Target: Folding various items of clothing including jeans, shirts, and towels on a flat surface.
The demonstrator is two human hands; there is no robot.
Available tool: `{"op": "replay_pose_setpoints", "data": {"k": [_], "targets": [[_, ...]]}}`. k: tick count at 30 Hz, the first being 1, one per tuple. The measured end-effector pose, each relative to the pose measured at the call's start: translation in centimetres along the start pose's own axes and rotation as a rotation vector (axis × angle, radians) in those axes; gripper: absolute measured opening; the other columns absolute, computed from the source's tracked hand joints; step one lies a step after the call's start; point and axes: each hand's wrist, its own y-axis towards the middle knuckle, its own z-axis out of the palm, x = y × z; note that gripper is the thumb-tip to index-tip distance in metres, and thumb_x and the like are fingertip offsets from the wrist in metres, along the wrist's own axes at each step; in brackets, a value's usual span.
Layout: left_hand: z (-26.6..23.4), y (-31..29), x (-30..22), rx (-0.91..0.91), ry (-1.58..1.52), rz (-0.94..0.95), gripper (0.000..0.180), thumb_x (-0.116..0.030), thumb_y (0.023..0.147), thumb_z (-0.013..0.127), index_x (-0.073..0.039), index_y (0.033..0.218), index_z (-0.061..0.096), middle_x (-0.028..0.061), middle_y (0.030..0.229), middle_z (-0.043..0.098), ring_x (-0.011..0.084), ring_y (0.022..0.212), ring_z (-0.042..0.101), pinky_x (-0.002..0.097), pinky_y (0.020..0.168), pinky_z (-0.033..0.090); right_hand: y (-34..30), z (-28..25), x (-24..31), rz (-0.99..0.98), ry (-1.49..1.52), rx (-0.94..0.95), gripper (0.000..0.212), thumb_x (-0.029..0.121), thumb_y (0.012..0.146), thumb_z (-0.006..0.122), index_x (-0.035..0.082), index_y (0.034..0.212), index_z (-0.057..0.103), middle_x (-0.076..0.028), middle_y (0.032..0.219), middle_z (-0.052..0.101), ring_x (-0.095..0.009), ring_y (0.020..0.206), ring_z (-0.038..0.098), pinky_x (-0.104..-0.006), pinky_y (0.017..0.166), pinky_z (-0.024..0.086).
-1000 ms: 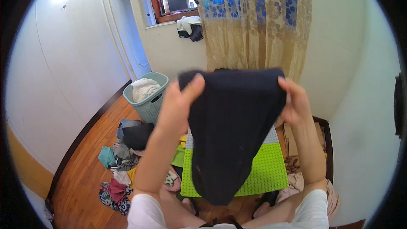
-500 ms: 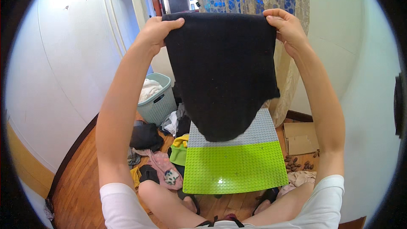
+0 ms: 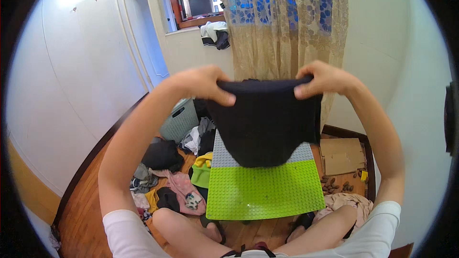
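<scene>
A black piece of cloth, probably a garment (image 3: 267,124), hangs from both hands above the studded board. My left hand (image 3: 205,85) grips its upper left corner, thumb in front and fingers behind. At the upper right corner my right hand (image 3: 321,80) pinches it the same way. The top edge runs nearly straight between the hands, and the rounded lower part hangs over the board. Beneath is a low studded board (image 3: 265,191), green on the near part and grey on the far part, partly hidden by the cloth.
Left of the board lie heaped clothes, among them a pink garment (image 3: 184,191) and a black bundle (image 3: 162,155). Behind them stands a grey-green laundry basket (image 3: 179,122). To the right are flattened cardboard (image 3: 342,155), small brown cones or nuts (image 3: 331,185) and a beige cloth (image 3: 351,201).
Both hands have come down and closer together, lowering the black cloth toward the board. Its top edge spans less width, and more of the curtain and window shows above.
</scene>
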Motion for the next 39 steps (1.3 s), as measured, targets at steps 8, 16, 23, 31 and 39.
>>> {"op": "replay_pose_setpoints", "data": {"k": [8,16,23,31,39], "targets": [[-0.7,1.1,1.6,-0.305,0.339,0.047,0.020,-0.010,0.073,0.066,0.004,0.086,0.062,0.0205,0.073,0.061,0.0312,0.070,0.059,0.0390,0.067,0.045,0.6,-1.6,-1.9,-0.171,-0.387,-0.210,0.029,0.024,0.070,0.071,0.003,0.090,0.065,-0.017,0.089,0.060,-0.033,0.086,0.056,-0.0386,0.076,0.043],[-2.8,7.2,4.5,-0.963,0.353,0.162,0.017,-0.014,0.079,0.058,-0.001,0.089,0.061,0.0205,0.079,0.060,0.0357,0.076,0.058,0.0405,0.068,0.044,6.9,-3.4,-3.3,-0.108,-0.380,-0.698,0.029,0.032,0.077,0.062,0.009,0.095,0.065,-0.014,0.098,0.062,-0.033,0.095,0.056,-0.0396,0.078,0.045],[-2.8,1.9,0.3,-1.088,0.243,0.292,0.015,-0.013,0.080,0.059,0.000,0.088,0.061,0.0165,0.073,0.060,0.0283,0.069,0.059,0.0331,0.062,0.044,1.6,-3.2,-0.6,-0.404,-0.472,-0.958,0.023,0.023,0.076,0.064,0.004,0.090,0.064,-0.013,0.088,0.062,-0.033,0.084,0.056,-0.0388,0.073,0.044],[19.1,-7.3,4.9,-0.586,0.124,0.432,0.026,0.005,0.061,0.058,-0.002,0.086,0.058,0.0129,0.081,0.057,0.0303,0.081,0.056,0.0381,0.070,0.046,-11.2,13.8,-7.2,-0.314,-0.287,-0.387,0.030,0.004,0.055,0.068,0.008,0.084,0.062,-0.007,0.079,0.057,-0.027,0.080,0.052,-0.0382,0.070,0.042],[36.7,-12.4,8.6,-0.055,-0.188,0.074,0.017,-0.008,0.073,0.062,-0.001,0.088,0.061,0.0153,0.085,0.060,0.0332,0.084,0.056,0.0397,0.074,0.046,-19.8,28.7,-13.4,-0.126,-0.147,0.243,0.018,0.015,0.067,0.066,0.011,0.084,0.065,-0.004,0.077,0.055,-0.025,0.078,0.052,-0.0373,0.071,0.045]]}}
